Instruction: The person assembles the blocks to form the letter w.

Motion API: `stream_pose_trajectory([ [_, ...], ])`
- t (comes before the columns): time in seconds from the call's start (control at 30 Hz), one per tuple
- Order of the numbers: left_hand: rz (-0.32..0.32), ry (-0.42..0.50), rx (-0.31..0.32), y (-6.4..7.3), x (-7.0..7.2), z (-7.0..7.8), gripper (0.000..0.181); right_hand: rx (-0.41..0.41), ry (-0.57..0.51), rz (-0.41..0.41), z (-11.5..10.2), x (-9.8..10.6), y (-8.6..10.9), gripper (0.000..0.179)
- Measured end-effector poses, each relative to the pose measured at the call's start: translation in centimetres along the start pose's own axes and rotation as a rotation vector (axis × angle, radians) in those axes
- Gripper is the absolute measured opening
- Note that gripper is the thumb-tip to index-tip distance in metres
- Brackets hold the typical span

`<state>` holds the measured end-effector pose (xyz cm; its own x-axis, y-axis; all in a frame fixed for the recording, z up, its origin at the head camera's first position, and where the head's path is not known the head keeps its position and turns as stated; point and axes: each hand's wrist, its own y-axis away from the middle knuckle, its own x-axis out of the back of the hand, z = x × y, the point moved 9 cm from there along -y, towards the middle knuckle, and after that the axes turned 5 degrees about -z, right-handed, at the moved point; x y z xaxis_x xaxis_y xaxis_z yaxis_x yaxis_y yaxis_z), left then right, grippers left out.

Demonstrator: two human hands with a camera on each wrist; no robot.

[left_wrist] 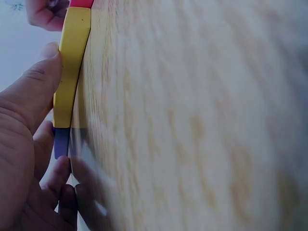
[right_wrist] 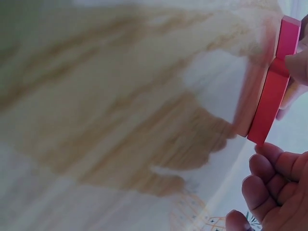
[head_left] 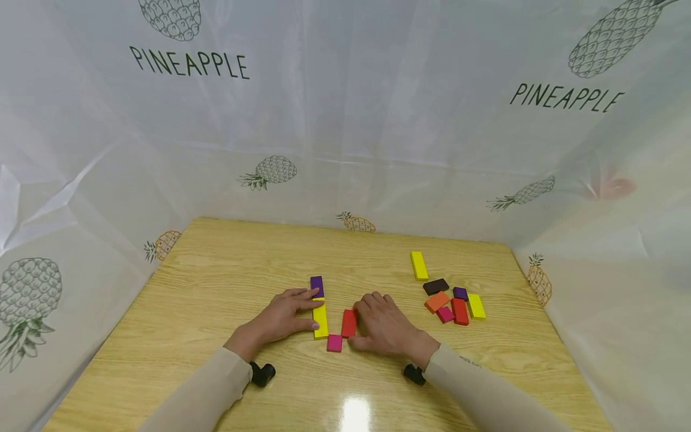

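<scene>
My left hand (head_left: 281, 315) rests flat with its fingertips on a yellow block (head_left: 321, 324) and a purple block (head_left: 317, 283), which lie end to end. In the left wrist view the thumb touches the side of the yellow block (left_wrist: 74, 62). My right hand (head_left: 385, 324) pinches a red block (head_left: 349, 322) by its ends, between thumb and fingertip; its other fingers are loosely bent. A small magenta block (head_left: 335, 343) lies at the red block's near end, beside the near end of the yellow one. In the right wrist view the magenta block (right_wrist: 288, 37) touches the red block.
To the right lies a loose group of blocks: yellow (head_left: 418, 266), black (head_left: 435, 286), orange (head_left: 437, 301), magenta (head_left: 445, 314), red (head_left: 460, 311), purple (head_left: 460, 293) and another yellow (head_left: 477, 306). A pineapple-printed curtain (head_left: 345, 120) hangs around the wooden table (head_left: 243, 252).
</scene>
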<state>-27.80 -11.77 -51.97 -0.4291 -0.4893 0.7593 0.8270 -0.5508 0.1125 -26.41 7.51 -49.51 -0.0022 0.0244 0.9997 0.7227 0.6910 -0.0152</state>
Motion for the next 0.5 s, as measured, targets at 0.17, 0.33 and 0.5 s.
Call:
stream_pose_trajectory([
  [0.17, 0.004, 0.004, 0.002, 0.0, 0.1, 0.0, 0.058, -0.011, -0.042, 0.016, 0.3, 0.5, 0.0, 0.065],
  [0.33, 0.006, 0.015, -0.002, 0.1, 0.1, 0.0, 0.058, -0.046, -0.081, 0.056, 1.5, 1.3, 0.3, 0.061],
  [0.5, 0.004, 0.020, -0.009, 0.1, 0.1, 0.0, 0.058, -0.114, -0.092, 0.105, 4.0, 1.7, 1.1, 0.059],
])
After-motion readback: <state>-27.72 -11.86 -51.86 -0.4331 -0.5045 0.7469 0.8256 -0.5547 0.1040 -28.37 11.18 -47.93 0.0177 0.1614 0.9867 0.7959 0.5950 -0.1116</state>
